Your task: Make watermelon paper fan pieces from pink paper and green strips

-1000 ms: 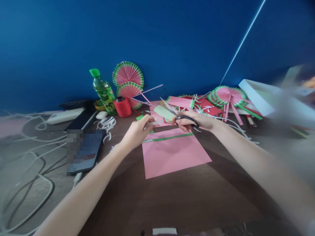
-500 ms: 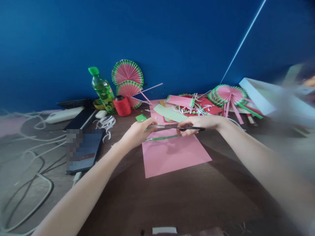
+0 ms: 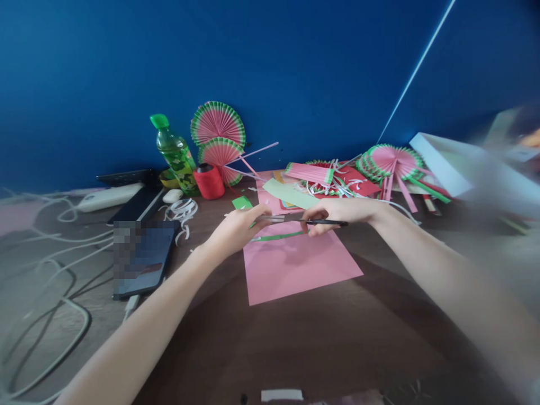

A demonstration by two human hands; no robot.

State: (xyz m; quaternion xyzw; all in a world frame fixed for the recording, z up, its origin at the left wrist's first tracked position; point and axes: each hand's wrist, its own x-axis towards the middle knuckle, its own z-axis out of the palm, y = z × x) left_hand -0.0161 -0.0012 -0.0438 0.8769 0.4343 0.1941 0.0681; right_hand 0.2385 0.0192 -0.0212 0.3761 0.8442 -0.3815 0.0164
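Observation:
Above the far end of a pink paper sheet (image 3: pixel 301 267), my right hand (image 3: pixel 343 211) grips scissors (image 3: pixel 331 223) with dark handles. Their blades point left towards my left hand (image 3: pixel 238 228). The fingers of my left hand are pinched on a narrow whitish paper strip (image 3: pixel 276 219), right where the blade tips are. How far the blades stand apart is too fine to see. A thin green strip (image 3: pixel 280 237) lies across the pink sheet just below both hands. Behind the fingers is a pale green paper strip (image 3: pixel 291 194).
Folded pink-and-green fans (image 3: pixel 218 126) lean on the blue wall, beside a green bottle (image 3: pixel 175 154) and a red spool (image 3: pixel 210 183). More fans (image 3: pixel 390 163) and a white box (image 3: pixel 447 169) are at right. A phone (image 3: pixel 147 259) and cables lie left.
Both hands keep nearly the same place. The scissors have shifted very slightly left, and the left fingers a touch right. The sheet and surroundings look unchanged.

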